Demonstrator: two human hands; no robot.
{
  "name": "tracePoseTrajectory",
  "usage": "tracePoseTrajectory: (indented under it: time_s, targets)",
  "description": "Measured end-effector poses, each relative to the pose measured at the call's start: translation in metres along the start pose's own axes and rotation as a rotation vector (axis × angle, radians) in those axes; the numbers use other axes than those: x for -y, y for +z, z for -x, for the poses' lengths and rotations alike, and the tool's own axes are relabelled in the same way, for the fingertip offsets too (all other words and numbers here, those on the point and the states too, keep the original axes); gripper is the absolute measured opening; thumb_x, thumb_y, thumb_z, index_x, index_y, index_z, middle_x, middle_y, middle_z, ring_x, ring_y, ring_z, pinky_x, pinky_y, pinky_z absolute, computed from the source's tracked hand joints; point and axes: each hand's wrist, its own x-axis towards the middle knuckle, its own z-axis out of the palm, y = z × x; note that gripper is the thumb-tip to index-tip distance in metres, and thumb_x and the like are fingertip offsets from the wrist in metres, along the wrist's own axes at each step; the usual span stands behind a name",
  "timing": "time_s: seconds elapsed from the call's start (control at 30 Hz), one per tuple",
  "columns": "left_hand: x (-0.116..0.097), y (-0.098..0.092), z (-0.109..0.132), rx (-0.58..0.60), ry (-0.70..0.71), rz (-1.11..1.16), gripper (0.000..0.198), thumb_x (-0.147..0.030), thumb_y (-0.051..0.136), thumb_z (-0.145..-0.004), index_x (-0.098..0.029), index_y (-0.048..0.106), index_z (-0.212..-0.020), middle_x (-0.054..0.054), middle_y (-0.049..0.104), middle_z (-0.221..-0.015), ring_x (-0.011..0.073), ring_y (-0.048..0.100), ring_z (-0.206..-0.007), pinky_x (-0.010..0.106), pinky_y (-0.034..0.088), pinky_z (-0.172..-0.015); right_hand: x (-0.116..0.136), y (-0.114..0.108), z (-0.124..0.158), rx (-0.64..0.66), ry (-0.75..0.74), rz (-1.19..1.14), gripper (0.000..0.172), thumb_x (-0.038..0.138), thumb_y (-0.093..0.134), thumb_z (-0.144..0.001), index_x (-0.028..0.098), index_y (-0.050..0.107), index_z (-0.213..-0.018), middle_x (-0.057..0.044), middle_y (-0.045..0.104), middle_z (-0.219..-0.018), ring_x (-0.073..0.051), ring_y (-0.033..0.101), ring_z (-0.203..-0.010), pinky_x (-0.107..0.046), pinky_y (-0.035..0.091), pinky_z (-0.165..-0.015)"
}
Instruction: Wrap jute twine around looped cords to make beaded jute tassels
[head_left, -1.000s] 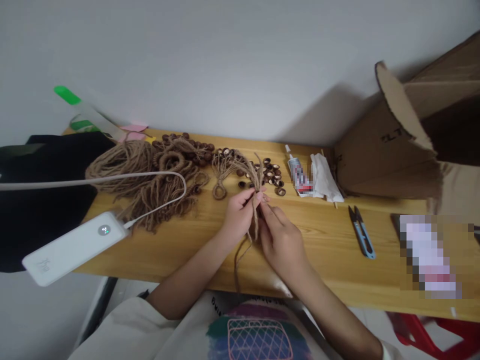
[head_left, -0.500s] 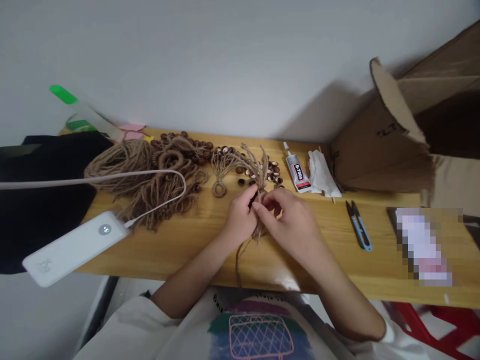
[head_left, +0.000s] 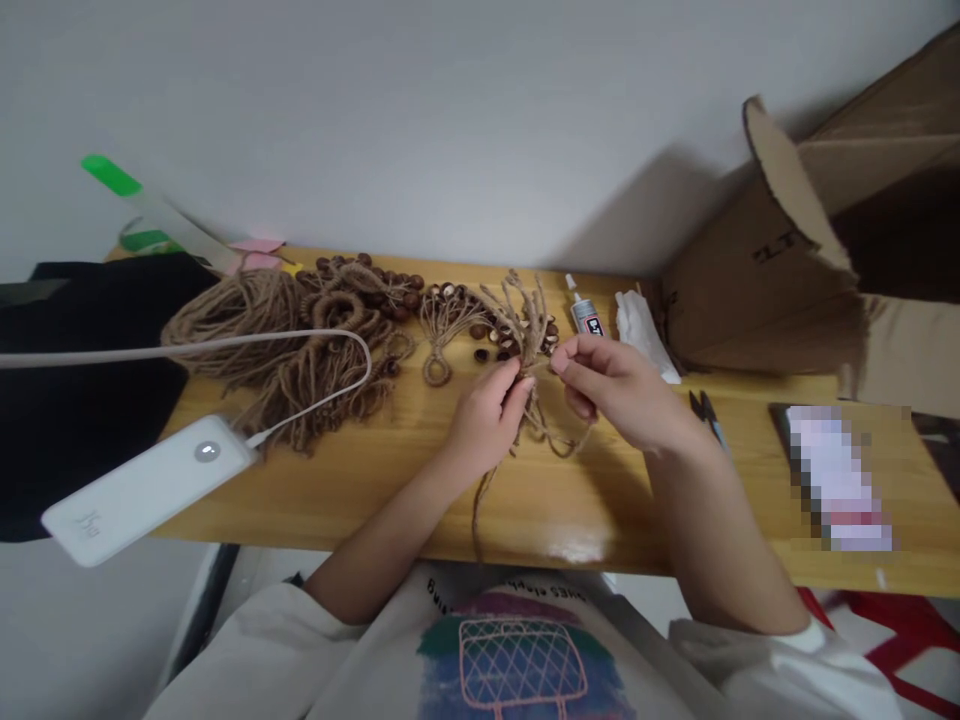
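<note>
My left hand (head_left: 491,410) is closed in a pinch around a bundle of brown jute cords (head_left: 531,325), whose loose ends fan upward above the fingers. Just right of it, my right hand (head_left: 611,385) pinches a thin strand of the same jute, drawn out sideways from the bundle. One strand sags below the hands, and another trails toward the table's front edge. Behind the bundle lie several dark brown half shells (head_left: 484,355) with pale insides. A finished-looking looped cord tassel (head_left: 436,365) rests to the left of my hands.
At the left are a jute cord heap (head_left: 240,310), a ring of cord, and a white power bank (head_left: 150,490) with its cable. A glue tube (head_left: 587,315), white tissue packet (head_left: 643,335), thread snips (head_left: 709,415), phone (head_left: 840,480) and cardboard box (head_left: 750,300) stand right on the wooden table (head_left: 360,500).
My right hand has moved right and slightly up, away from my left hand, pulling a strand out from the bundle. It now partly covers the glue tube and snips. My left hand keeps its grip.
</note>
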Motion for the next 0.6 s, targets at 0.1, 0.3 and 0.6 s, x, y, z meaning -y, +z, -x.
tracePoseTrajectory:
  time_s: [0.1, 0.3, 0.6]
  targets:
    - [0.0, 0.0, 0.0, 0.014, -0.045, 0.017, 0.024, -0.025, 0.047, -0.088, -0.016, 0.063, -0.103, 0.01, 0.069, -0.101, 0.0197, 0.063, -0.096, 0.033, 0.048, -0.088, 0.006, -0.004, 0.0, -0.006, -0.03, 0.093, 0.013, 0.027, 0.057, -0.079, 0.016, 0.056, -0.072, 0.01, 0.038, -0.047, -0.003, 0.028, -0.039, -0.019, 0.023, -0.04]
    - [0.004, -0.001, -0.001, 0.014, -0.112, 0.159, 0.025, -0.027, 0.049, -0.087, -0.017, 0.065, -0.103, 0.008, 0.069, -0.103, 0.02, 0.063, -0.098, 0.034, 0.048, -0.089, 0.001, 0.0, 0.006, -0.006, -0.049, 0.084, 0.011, 0.024, 0.059, -0.073, 0.016, 0.058, -0.066, 0.008, 0.044, -0.048, -0.003, 0.028, -0.041, -0.02, 0.02, -0.04]
    - [-0.01, -0.004, -0.006, 0.138, -0.341, 0.703, 0.027, -0.032, 0.058, -0.081, -0.012, 0.062, -0.098, 0.005, 0.07, -0.08, 0.0127, 0.066, -0.063, 0.024, 0.053, -0.059, -0.012, 0.001, 0.004, -0.079, 0.032, -0.169, 0.018, 0.031, 0.065, -0.066, 0.016, 0.056, -0.066, 0.01, 0.039, -0.041, -0.003, 0.025, -0.034, -0.019, 0.017, -0.036]
